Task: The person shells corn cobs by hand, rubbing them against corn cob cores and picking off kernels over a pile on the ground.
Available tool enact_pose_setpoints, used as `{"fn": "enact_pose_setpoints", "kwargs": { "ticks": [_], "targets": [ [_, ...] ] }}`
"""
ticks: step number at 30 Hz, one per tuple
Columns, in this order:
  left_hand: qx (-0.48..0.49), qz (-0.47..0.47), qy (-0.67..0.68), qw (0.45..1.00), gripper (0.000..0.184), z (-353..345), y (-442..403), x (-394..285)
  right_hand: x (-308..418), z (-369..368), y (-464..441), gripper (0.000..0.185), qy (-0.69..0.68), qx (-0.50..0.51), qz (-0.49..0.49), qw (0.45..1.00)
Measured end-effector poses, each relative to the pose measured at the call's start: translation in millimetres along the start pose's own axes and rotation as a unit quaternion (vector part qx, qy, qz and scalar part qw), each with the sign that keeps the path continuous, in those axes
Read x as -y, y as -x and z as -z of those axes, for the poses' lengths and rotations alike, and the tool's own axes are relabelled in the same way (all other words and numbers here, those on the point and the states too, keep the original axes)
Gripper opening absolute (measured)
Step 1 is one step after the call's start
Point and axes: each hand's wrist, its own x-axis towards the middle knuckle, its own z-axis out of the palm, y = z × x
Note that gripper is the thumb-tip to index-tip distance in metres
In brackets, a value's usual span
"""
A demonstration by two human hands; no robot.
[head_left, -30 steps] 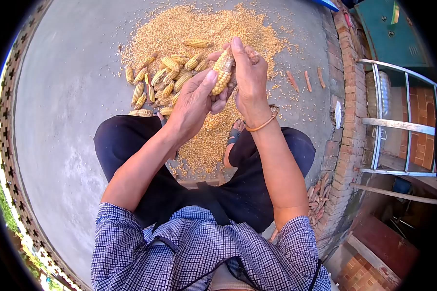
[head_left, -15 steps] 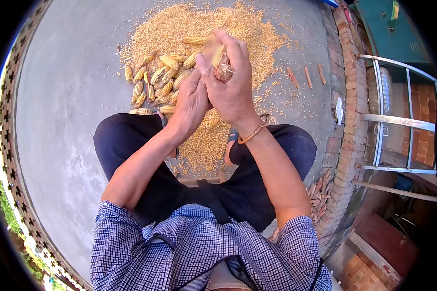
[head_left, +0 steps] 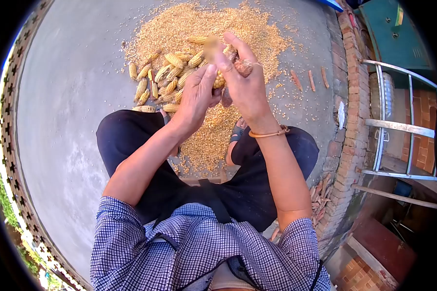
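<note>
My left hand is closed around an ear of corn, whose yellow kernels show beside the thumb. Close against it, my right hand grips a reddish, stripped corncob between thumb and fingers. Part of both cobs is hidden by my fingers, and a blurred patch covers the right thumb's tip. Just beyond my left hand lies a heap of unshelled corn ears. Loose yellow kernels cover the floor below my hands, between my feet.
A wide pile of shelled kernels spreads across the concrete floor. Several bare cobs lie at the right, and more cobs sit against the low brick edge. A metal frame stands beyond it.
My hands have moved slightly apart and my right hand has shifted to the right, its wrist turned. Kernels on the ear in my left hand now show between the hands.
</note>
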Motion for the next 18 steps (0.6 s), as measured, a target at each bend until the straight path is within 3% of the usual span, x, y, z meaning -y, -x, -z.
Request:
{"fn": "enact_pose_setpoints", "kwargs": {
  "ticks": [3,5,6,9,11,13,14,16,18],
  "targets": [
    [-0.030,-0.099,-0.137,0.985,0.042,-10.4,3.8,7.1,-6.8,-19.7,6.0,0.042,0.134,-0.067,0.099,0.984],
    [-0.024,-0.074,-0.180,0.981,0.042,-15.5,9.5,5.4,0.0,-19.3,6.8,0.035,0.256,-0.132,0.106,0.952],
    [-0.012,-0.052,-0.176,0.983,0.042,-18.4,13.3,4.4,-7.3,-18.0,-0.6,0.026,0.165,-0.162,0.049,0.972],
    [-0.001,0.022,-0.046,0.999,0.041,-24.6,16.7,1.3,-17.6,-14.5,-10.0,0.016,0.080,-0.176,0.046,0.980],
    [0.055,0.045,-0.015,0.997,0.040,-1.9,3.5,-1.1,-17.0,-8.0,-11.5,0.028,-0.006,-0.102,-0.024,0.994],
    [0.016,0.031,0.018,0.999,0.033,-4.0,-2.9,3.3,-8.4,-1.9,-9.3,0.039,-0.115,-0.059,-0.104,0.986],
    [-0.001,0.028,0.016,0.999,0.034,-4.9,-5.0,3.8,-18.9,2.2,-11.4,0.054,-0.118,-0.043,-0.085,0.988],
    [0.000,0.011,0.019,1.000,0.035,2.5,-10.5,5.3,-12.6,-0.9,-7.1,0.059,-0.086,-0.026,-0.067,0.994],
    [-0.021,-0.075,-0.153,0.985,0.036,-2.5,-7.7,5.9,-7.5,-6.4,2.1,0.061,-0.005,-0.027,-0.049,0.998]
  ]
}}
